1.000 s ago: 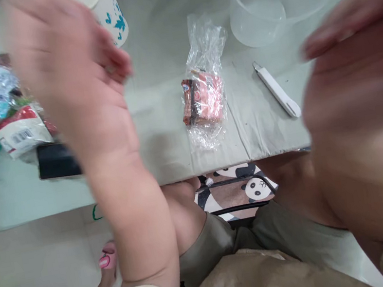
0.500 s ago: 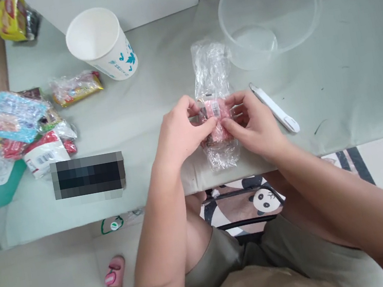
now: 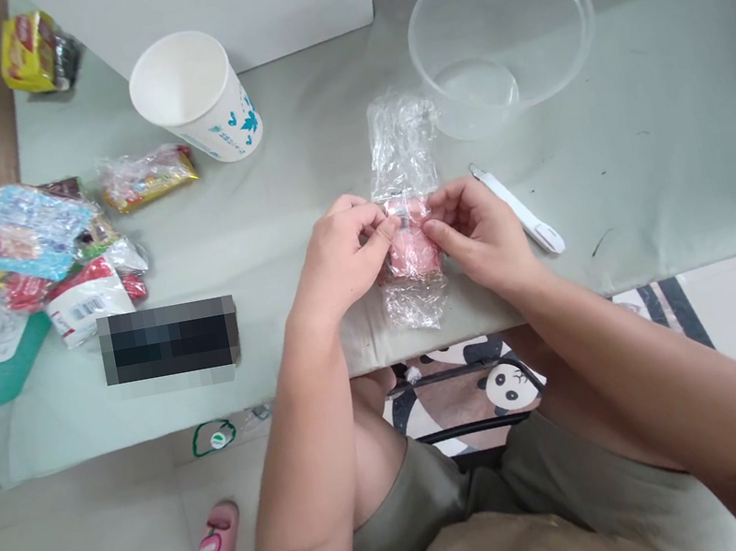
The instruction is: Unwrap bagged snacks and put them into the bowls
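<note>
A small pink packet (image 3: 415, 253) wrapped in clear plastic film (image 3: 400, 142) lies near the front edge of the table, with film spread above and below it. My left hand (image 3: 345, 246) pinches the packet's upper left side between thumb and fingers. On the opposite side, my right hand (image 3: 479, 227) has its thumb and fingertips closed on the right edge. Fingers partly hide both edges of the packet. A slim white cutter (image 3: 519, 209) rests just right of my right hand.
Behind my hands stand a paper cup (image 3: 194, 97) and a clear round plastic tub (image 3: 503, 33). Wrapped snacks (image 3: 34, 239) are piled at the left, with one snack packet (image 3: 148, 178) apart. A blurred dark object (image 3: 170, 341) lies nearer. Another person's foot (image 3: 219, 539) shows below.
My left thumb has moved back from the packet's middle toward its left edge, and more of the pink surface shows. The view has shifted slightly.
</note>
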Demonstrator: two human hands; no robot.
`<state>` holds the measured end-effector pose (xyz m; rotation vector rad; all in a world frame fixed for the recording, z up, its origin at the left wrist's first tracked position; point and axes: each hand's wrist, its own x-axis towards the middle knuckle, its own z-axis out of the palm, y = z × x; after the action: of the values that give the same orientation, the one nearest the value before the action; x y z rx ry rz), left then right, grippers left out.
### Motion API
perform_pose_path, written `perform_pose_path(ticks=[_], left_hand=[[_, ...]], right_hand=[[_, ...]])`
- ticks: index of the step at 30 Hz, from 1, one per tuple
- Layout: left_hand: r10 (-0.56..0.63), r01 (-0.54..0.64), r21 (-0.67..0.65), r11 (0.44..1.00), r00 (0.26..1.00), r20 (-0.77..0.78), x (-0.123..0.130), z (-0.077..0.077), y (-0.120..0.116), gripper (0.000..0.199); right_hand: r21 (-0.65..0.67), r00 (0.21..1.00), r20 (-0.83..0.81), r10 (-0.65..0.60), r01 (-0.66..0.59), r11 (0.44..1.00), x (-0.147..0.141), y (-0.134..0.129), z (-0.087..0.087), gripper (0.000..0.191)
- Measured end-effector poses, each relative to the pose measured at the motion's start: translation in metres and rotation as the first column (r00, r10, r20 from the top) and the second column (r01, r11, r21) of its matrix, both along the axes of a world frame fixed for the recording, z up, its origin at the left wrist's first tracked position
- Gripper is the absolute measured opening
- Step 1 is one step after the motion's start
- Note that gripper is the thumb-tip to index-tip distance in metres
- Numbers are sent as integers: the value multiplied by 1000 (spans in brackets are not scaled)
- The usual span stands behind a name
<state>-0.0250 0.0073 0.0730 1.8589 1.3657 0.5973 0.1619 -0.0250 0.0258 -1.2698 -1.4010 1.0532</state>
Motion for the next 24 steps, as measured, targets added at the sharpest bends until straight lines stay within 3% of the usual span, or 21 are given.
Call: perform_pose_path(ticks=[7, 12, 18, 24], left_hand=[[14, -14, 33, 999, 1000, 7, -10, -4, 4, 36], [41, -43, 24, 999, 996, 77, -10, -4, 5, 38], [91, -88, -27, 996, 986, 139, -5, -7, 5, 32], [74, -74, -3, 997, 989, 127, -3, -7, 6, 36]], right_hand=[[-26, 997, 6, -72, 72, 997, 5, 3, 0, 12], [-84, 999, 44, 10, -6, 996, 1, 1, 9, 21], [-37, 987, 143, 67, -63, 997, 0, 0, 14, 8], [17, 997, 40, 63, -64, 998, 3, -3, 19, 11]])
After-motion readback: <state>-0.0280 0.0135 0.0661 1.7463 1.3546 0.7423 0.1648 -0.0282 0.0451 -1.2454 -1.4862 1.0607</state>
